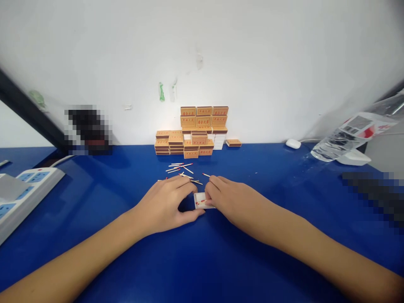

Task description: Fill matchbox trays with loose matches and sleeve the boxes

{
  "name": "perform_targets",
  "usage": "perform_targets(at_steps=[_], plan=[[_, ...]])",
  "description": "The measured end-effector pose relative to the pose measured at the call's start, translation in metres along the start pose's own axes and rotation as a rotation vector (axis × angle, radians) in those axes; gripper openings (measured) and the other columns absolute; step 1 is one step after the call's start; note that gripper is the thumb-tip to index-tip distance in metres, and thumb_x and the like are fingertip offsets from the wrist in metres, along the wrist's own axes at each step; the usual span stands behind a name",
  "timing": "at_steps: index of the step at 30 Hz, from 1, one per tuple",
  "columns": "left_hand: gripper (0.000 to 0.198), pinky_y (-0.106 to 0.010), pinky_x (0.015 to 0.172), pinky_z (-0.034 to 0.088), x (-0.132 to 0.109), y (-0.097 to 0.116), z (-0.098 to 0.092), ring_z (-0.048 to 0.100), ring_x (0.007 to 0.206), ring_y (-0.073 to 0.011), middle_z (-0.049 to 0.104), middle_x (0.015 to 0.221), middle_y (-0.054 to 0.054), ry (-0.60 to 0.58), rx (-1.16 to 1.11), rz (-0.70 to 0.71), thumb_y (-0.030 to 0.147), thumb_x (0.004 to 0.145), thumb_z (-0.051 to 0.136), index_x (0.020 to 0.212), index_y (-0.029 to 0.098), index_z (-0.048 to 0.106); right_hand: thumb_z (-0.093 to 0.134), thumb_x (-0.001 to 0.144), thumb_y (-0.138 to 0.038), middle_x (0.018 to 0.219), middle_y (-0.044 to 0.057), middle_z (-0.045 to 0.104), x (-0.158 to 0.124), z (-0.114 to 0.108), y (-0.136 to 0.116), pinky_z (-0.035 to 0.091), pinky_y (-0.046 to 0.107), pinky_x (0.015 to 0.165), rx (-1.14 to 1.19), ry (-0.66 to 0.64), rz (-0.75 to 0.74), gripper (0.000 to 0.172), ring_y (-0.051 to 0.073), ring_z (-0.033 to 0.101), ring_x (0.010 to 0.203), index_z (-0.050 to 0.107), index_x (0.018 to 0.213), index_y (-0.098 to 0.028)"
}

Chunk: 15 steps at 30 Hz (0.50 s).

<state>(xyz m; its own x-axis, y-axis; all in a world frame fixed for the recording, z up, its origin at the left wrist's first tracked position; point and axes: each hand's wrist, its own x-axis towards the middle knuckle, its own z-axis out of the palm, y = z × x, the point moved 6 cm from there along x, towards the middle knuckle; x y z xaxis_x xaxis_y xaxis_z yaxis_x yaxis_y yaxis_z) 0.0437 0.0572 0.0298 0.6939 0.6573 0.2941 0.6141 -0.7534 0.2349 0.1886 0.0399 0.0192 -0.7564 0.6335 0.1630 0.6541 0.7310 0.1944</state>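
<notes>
A small white matchbox tray [199,197] with a few red-tipped matches in it lies on the blue table. My left hand [172,202] holds the tray at its left end, thumb on the near side and fingers on the far side. Over the right part of the tray is my right hand [225,195], its fingers pinched together and reaching inside; what they hold, if anything, is hidden. Loose matches [179,167] are scattered behind my left hand, and one single match [206,174] lies by my right fingers.
Stacked matchboxes [203,122] stand against the wall, with one matchbox [234,143] apart at their right. A power strip [34,189] is at the left. At the right are a white case [293,144] and a plastic bottle [344,136].
</notes>
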Motion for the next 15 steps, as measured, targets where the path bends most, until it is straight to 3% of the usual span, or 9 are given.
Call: perform_targets(at_steps=[5,10,15], plan=[[0.025,-0.031,0.067,0.048,0.000,0.002,0.001,0.068,0.086,-0.0206,0.071,0.095,-0.002,-0.004,0.018,0.015,0.043,0.092,0.073,0.101,0.021,0.067,0.055,0.104,-0.014,0.102,0.010,0.069,0.001,-0.009,-0.001,0.052,0.036,0.082,0.225,-0.090,-0.008,0.011,0.024,0.066,0.093,0.065,0.100,-0.017],[0.028,-0.031,0.068,0.049,-0.001,-0.001,0.002,0.069,0.086,-0.0200,0.071,0.099,-0.002,-0.038,0.010,-0.029,0.046,0.092,0.074,0.103,0.021,0.067,0.051,0.108,-0.029,0.103,0.006,0.067,-0.005,-0.017,0.032,0.047,0.033,0.073,0.554,-0.075,0.191,0.015,0.020,0.063,0.083,0.063,0.104,-0.021],[0.030,-0.032,0.070,0.050,-0.001,-0.004,0.002,0.070,0.089,-0.0212,0.072,0.104,-0.003,-0.054,0.014,-0.046,0.047,0.092,0.074,0.105,0.021,0.068,0.060,0.103,-0.029,0.092,0.001,0.068,-0.009,-0.017,0.042,0.043,0.030,0.071,0.671,-0.088,0.185,0.011,0.017,0.060,0.079,0.065,0.095,-0.023]])
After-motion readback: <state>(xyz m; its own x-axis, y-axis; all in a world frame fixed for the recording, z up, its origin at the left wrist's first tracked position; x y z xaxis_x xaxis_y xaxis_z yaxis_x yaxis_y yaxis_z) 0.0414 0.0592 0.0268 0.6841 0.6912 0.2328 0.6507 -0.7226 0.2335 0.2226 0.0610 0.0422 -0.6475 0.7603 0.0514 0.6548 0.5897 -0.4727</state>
